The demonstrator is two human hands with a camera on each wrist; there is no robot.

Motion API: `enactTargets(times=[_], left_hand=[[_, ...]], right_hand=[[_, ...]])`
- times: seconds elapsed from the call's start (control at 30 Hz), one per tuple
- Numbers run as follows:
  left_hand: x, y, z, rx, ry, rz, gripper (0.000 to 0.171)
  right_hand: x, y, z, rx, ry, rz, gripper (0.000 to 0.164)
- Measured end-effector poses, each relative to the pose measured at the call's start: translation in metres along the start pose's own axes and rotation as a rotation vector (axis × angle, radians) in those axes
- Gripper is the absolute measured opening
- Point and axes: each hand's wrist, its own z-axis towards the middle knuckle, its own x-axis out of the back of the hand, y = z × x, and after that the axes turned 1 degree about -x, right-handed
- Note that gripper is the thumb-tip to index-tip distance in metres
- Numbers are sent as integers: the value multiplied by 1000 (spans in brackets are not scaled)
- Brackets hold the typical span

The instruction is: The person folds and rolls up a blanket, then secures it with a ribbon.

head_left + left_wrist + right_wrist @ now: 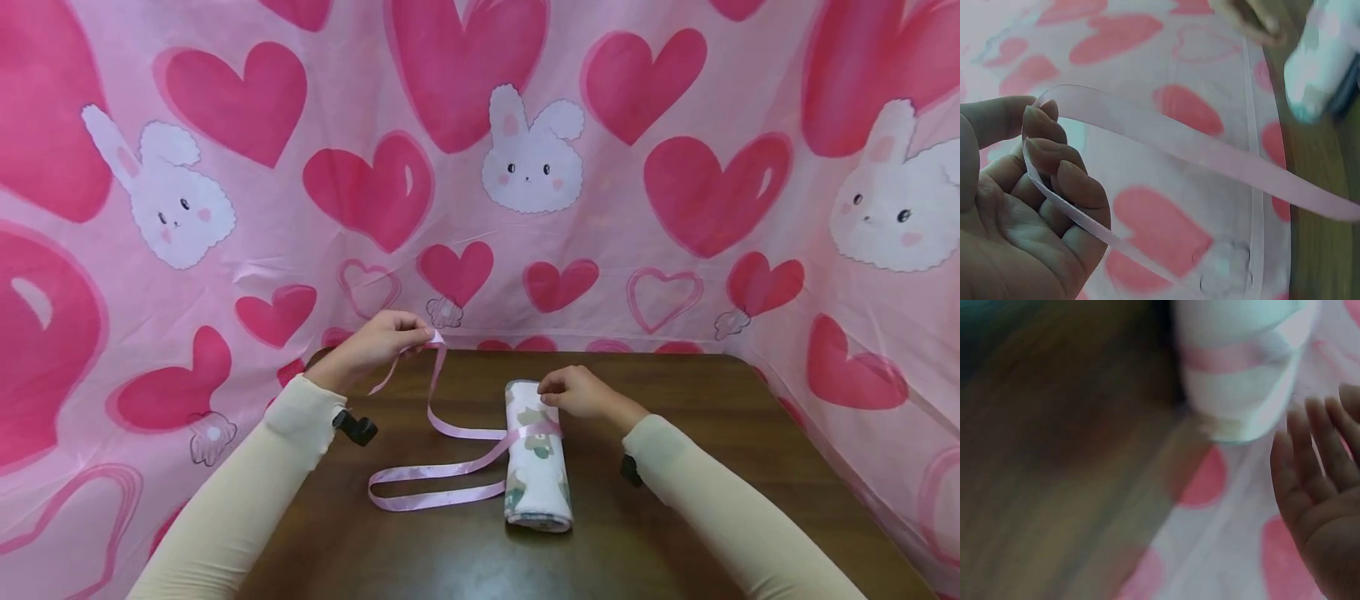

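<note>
A rolled cloth [534, 479], white with a green and beige print, lies lengthwise on the table with a pink ribbon [435, 500] passing around its middle. Loops of the ribbon spread over the wood to the roll's left. Raised above the table at the far left, my left hand [390, 335] pinches the ribbon between thumb and index finger; a short tail hangs down. In the left wrist view the ribbon [1210, 153] runs off from the fingertips to the right. My right hand [581, 392] hovers by the roll's far end, its fingers [1300, 459] loosely extended and holding nothing.
The dark brown wooden table [660, 533] has rounded far corners. A pink cloth backdrop [465, 225] with hearts and rabbit faces hangs behind it and along both sides. A small black device is strapped at each wrist.
</note>
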Motion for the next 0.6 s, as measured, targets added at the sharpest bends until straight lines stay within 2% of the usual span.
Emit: enactTargets(times=[0.1,0.23,0.33,0.43,0.6], left_hand=[[-16,8,4,-38,-47,-11,16],[-33,15,7,-55,-107,-34,15],[-44,19,8,-50,-124,-55,15],[-53,21,10,-41,-130,-69,16],[-66,28,18,-56,-167,-67,22]], right_hand=[[-4,18,2,-88,58,54,24],[-12,42,6,-189,82,208,47],[-19,55,8,-264,36,364,59],[-23,62,8,-297,-33,482,62],[-22,68,11,-307,-93,552,57]])
